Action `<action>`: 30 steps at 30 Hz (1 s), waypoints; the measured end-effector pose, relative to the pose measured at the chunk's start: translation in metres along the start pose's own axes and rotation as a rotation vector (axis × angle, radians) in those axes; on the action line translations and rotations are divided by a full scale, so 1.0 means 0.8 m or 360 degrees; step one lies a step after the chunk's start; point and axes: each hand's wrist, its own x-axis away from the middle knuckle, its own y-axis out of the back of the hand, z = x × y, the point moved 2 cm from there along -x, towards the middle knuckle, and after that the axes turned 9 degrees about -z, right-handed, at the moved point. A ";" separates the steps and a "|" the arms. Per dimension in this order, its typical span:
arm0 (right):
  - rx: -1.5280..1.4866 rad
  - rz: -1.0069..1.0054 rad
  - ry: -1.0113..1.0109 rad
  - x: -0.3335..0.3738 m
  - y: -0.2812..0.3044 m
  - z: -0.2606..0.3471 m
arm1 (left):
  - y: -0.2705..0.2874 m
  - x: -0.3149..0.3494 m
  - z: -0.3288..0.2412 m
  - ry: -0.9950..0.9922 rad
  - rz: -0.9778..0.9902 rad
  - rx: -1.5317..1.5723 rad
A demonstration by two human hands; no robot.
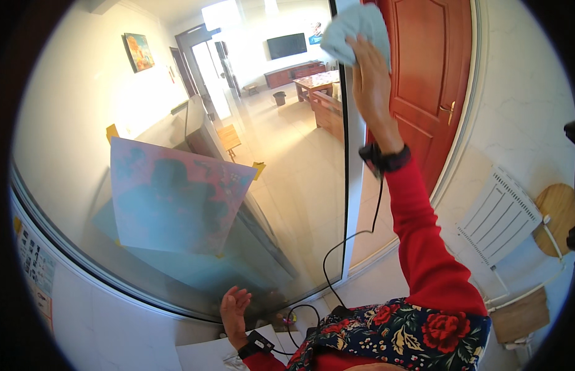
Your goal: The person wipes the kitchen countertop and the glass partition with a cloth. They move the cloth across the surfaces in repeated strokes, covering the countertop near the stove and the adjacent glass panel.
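My right hand (pixel 372 86) is raised high with the arm stretched out. Under its fingers a pale blue cloth (pixel 355 26) is held flat, over the dark upright edge at the right of a large glass pane (pixel 293 216). Whether the cloth touches the glass or the frame beside it, I cannot tell. Low down, close to the pane's bottom edge, my left hand (pixel 234 312) is open and holds nothing, its fingers loosely bent. A pink and blue sheet (pixel 176 201) is fixed to the glass with pieces of yellow tape (pixel 259 170).
Right of the pane stands a red door (pixel 426 80) with a metal handle (pixel 447 111). A white radiator (pixel 500 216) hangs on the right wall near round and rectangular wooden boards. A black cable (pixel 325 266) loops from my right wrist. Through the glass, a room with wooden furniture shows.
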 end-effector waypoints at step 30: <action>0.0378 0.0002 0.0233 -0.271 -0.112 -0.055 | -0.014 -0.014 0.007 0.0002 0.0001 0.0153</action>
